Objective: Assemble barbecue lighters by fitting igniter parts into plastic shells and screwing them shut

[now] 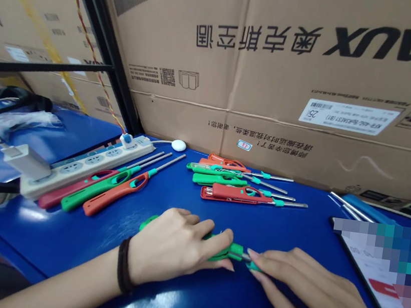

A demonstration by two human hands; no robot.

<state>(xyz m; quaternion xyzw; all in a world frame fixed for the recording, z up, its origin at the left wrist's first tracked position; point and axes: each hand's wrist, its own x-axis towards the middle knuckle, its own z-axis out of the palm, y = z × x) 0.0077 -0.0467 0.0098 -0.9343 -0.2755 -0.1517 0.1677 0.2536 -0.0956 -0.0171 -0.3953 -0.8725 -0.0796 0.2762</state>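
My left hand (174, 246) lies over a green long-nosed lighter (228, 252) on the blue table (170, 190), its fingers wrapped round the handle. My right hand (308, 294) meets it from the right, fingertips pinched on the teal collar at the lighter's front end. Most of the lighter is hidden under my hands. Three more lighters (110, 189), dark red, green and orange, lie side by side to the upper left. A heap of several green and red lighters (239, 184) sits beyond my hands.
A white power strip (86, 163) with a plug in it lies at the left. Large cardboard boxes (294, 85) wall off the back of the table. A tablet-like screen (383, 268) rests at the right edge, with metal tubes (350, 206) behind it.
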